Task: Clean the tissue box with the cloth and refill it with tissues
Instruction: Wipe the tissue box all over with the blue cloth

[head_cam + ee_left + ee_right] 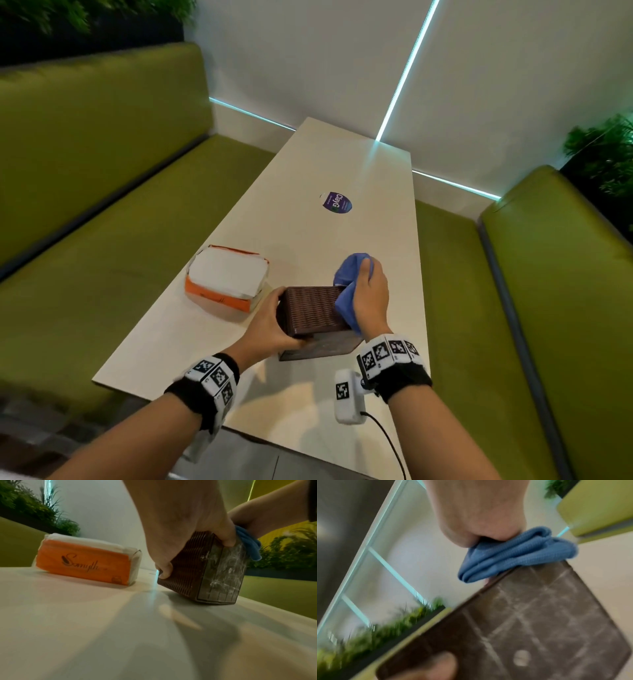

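A dark brown woven tissue box stands tipped on the white table, its dusty base toward me. My left hand grips its left side, thumb on the near edge. My right hand holds a bunched blue cloth against the box's right side. An orange pack of white tissues lies on the table to the left of the box.
A round purple sticker sits farther along the table. Green upholstered benches run along both sides, with plants behind them. The white wall closes the table's far end.
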{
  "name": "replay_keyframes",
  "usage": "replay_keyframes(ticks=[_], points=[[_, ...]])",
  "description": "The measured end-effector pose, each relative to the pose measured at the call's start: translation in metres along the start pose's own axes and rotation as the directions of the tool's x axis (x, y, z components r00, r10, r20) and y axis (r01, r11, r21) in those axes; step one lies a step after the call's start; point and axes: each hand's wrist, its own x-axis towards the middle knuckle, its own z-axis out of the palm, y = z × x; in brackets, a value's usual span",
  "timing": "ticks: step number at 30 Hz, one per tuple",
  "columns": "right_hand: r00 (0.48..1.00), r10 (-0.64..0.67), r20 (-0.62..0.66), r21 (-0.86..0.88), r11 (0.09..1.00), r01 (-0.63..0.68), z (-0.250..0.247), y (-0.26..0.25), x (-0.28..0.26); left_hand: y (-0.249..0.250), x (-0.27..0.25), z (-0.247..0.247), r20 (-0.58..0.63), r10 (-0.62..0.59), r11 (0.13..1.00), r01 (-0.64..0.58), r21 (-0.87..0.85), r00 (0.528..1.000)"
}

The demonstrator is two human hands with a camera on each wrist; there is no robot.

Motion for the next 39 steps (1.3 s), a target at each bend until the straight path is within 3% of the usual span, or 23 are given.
replay_keyframes(ticks=[2,4,6,11,14,16,17,20,21,24,26,28,30,32,33,35,39], points=[[0.994,-0.082,0.075,-0.217,0.971,0.097,0.007,0.009,-0.007,-0.007,-0.001,-0.002,0.042,-0.011,0.999,0.013,-0.051,0.999],[0.953,-0.222,0.204,-0.433,0.853,0.292,0.009,0.02,-0.018,-0.015,-0.002,-0.003,0.077,-0.018,0.997,0.023,-0.069,0.997],[0.904,-0.27,0.331,-0.535,0.735,0.415,0.007,0.024,-0.024,-0.021,-0.003,-0.003,0.095,-0.017,0.998,0.022,-0.061,0.995],[0.894,-0.395,0.211,-0.59,0.677,0.439,0.039,-0.005,-0.064,-0.032,-0.002,0.0,0.064,-0.01,1.0,0.01,-0.002,0.998],[0.825,-0.434,0.363,-0.455,0.69,0.563,0.06,-0.016,-0.081,-0.029,-0.002,0.001,0.028,0.033,0.999,-0.034,0.025,0.999],[0.768,-0.469,0.436,-0.44,0.633,0.637,0.046,-0.006,-0.067,-0.028,-0.001,0.001,0.02,0.035,0.999,-0.035,0.029,0.999],[0.772,-0.463,0.436,-0.465,0.619,0.634,0.035,0.003,-0.056,-0.029,0.0,0.002,0.023,0.022,1.0,-0.022,0.016,0.999],[0.93,-0.286,0.232,-0.552,0.749,0.368,0.008,0.024,-0.03,-0.032,0.001,0.004,0.043,-0.002,1.0,0.002,0.011,0.999],[0.948,-0.251,0.193,-0.586,0.746,0.317,0.01,0.022,-0.033,-0.032,0.001,0.004,0.052,-0.007,1.0,0.006,0.016,0.999],[0.903,-0.343,0.259,-0.608,0.668,0.428,0.043,0.001,-0.065,-0.029,0.002,0.004,0.061,0.017,1.0,-0.019,0.023,0.998],[0.826,-0.419,0.377,-0.495,0.663,0.562,0.052,-0.004,-0.079,-0.026,0.001,0.002,0.072,0.052,0.998,-0.055,0.035,0.996],[0.805,-0.429,0.41,-0.425,0.691,0.585,0.038,0.003,-0.072,-0.026,0.001,0.002,0.069,0.059,0.998,-0.061,0.029,0.996],[0.872,-0.365,0.325,-0.445,0.755,0.482,0.017,0.017,-0.053,-0.029,0.002,0.003,0.069,0.04,0.999,-0.04,0.007,0.997],[0.963,-0.226,0.15,-0.497,0.825,0.271,0.004,0.026,-0.039,-0.031,0.002,0.005,0.077,0.026,1.0,-0.027,0.015,0.997],[0.979,-0.173,0.104,-0.538,0.819,0.202,0.006,0.023,-0.041,-0.032,0.002,0.006,0.076,0.021,0.999,-0.024,0.031,0.997],[0.967,-0.219,0.13,-0.605,0.755,0.252,0.028,0.009,-0.059,-0.032,0.003,0.007,0.073,0.01,0.999,-0.013,0.035,0.997],[0.822,-0.441,0.359,-0.439,0.698,0.566,0.046,0.002,-0.083,-0.03,0.004,0.006,0.064,0.027,0.998,-0.031,0.056,0.998]])
